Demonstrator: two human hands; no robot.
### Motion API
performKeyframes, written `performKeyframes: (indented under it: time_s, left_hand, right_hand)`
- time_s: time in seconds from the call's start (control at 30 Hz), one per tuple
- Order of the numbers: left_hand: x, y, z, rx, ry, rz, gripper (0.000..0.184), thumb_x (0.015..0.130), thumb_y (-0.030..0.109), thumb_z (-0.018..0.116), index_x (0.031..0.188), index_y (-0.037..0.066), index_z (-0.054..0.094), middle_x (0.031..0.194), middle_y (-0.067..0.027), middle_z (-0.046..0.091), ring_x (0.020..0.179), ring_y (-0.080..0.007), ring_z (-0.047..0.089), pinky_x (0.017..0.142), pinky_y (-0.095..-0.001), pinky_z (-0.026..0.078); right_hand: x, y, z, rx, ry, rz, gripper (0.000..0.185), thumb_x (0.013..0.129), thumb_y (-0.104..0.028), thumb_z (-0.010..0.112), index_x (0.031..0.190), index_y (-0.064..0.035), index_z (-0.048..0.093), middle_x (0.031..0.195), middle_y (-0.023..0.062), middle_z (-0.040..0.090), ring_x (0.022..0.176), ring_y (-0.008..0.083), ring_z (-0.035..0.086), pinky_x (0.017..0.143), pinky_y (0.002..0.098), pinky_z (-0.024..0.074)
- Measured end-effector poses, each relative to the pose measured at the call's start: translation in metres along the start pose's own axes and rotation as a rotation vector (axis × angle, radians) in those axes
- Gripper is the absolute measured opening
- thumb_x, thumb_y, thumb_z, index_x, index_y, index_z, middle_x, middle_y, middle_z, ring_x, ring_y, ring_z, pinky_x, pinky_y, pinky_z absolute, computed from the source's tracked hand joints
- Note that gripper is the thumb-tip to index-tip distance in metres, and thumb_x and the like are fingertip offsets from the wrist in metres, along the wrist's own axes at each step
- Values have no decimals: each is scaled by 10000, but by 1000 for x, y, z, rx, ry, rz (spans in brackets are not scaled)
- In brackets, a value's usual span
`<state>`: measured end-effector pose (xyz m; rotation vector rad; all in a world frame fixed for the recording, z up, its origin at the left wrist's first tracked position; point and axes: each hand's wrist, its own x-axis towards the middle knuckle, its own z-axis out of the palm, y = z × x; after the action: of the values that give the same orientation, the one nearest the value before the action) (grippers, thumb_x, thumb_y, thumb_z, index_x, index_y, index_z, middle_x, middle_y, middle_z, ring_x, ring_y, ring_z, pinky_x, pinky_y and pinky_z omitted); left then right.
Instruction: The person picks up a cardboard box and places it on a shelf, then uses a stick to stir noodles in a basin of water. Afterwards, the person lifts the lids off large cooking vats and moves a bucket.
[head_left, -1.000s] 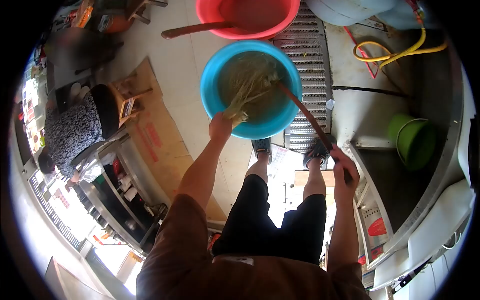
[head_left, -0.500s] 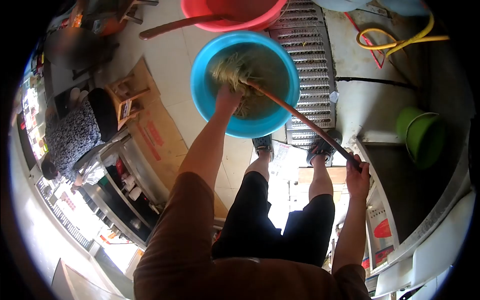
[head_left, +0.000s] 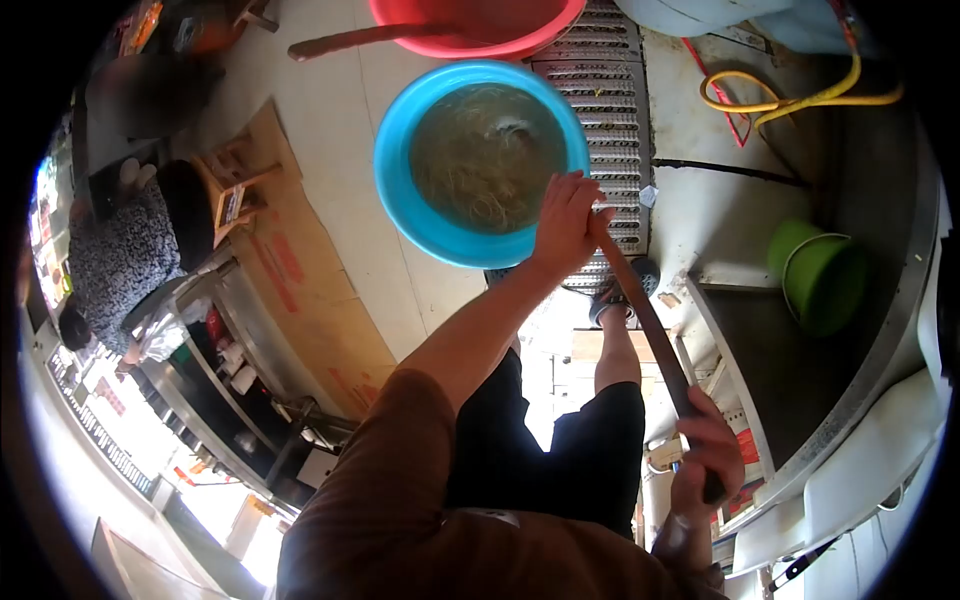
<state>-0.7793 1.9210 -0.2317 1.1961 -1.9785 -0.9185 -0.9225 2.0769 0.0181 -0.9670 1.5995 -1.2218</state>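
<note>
floor (head_left: 335,190) bears a blue basin (head_left: 394,165), left hand (head_left: 568,228) part-open against a stick (head_left: 648,325), right hand (head_left: 714,452) closed round it.

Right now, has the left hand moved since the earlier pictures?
Yes, the left hand has moved to the right, from inside the blue basin to its right rim, by the stick.

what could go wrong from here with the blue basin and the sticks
The left hand is close to the blue basin, so a bump might slosh its cloudy liquid out. A second stick juts past the pink basin, so a passing knock could tip it out.
</note>
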Motion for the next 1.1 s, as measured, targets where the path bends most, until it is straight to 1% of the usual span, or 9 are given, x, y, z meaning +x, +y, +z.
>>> performKeyframes:
  time_s: [0.03,0.1,0.17,0.43,0.63,0.83,0.87,1.0,1.1]
  left_hand:
    - [3,-14,0,-3,12,-9,158,758,159,627,874,70,565,918,-122,557,938,-351,516,833,-444,400]
    - [-6,-46,-6,112,-251,-187,161,744,180,645,757,48,553,833,-125,543,845,-339,513,739,-417,419]
    - [-17,-65,-17,142,-227,-172,208,738,204,653,685,35,545,779,-128,541,809,-330,510,689,-420,417]
    - [-61,-39,-54,279,-399,-398,262,757,262,639,615,51,577,683,-129,550,726,-352,544,658,-455,421]
    - [-74,-3,-67,197,-281,-236,258,706,210,656,553,47,528,610,-132,528,651,-322,532,612,-435,407]
    - [-74,47,-71,164,-272,-178,247,722,222,648,565,72,529,616,-94,537,687,-287,539,693,-413,398]
    - [-70,59,-74,244,-456,-238,182,696,233,656,621,82,588,660,-76,570,745,-262,553,754,-390,402]
    - [-51,91,-76,70,-300,-87,237,722,235,647,589,80,527,650,-96,533,678,-282,522,679,-412,391]
    - [-12,88,-90,105,-400,-59,237,723,238,649,595,76,532,656,-108,527,685,-296,524,668,-423,393]
  right_hand:
    - [12,0,9,-55,-71,3,152,777,-118,594,727,3,517,891,205,613,1016,440,544,891,512,425]
    - [31,21,32,-61,-107,44,82,761,-43,582,739,15,530,900,197,620,1033,398,549,903,463,414]
    - [40,38,46,-13,-121,77,83,779,-46,585,748,10,532,909,186,623,1057,368,540,927,460,391]
    - [33,25,35,85,-144,212,201,859,-183,578,799,-11,496,971,203,608,1097,360,516,958,482,366]
    - [22,-1,3,72,-216,210,287,831,-270,617,745,-29,487,920,203,607,1060,387,527,942,500,365]
    - [-2,-35,-32,82,-113,220,308,807,-298,646,729,-47,487,843,179,594,998,392,548,909,509,388]
    - [-8,-42,-36,9,-70,180,327,820,-323,619,716,-47,479,810,173,594,953,376,570,871,495,424]
    - [-21,-79,-56,-163,-18,5,315,874,-337,509,724,-70,436,718,120,562,898,349,599,802,457,486]
    - [-14,-82,-51,-77,-44,-98,258,885,-260,469,759,-36,446,756,130,519,937,358,572,871,488,430]
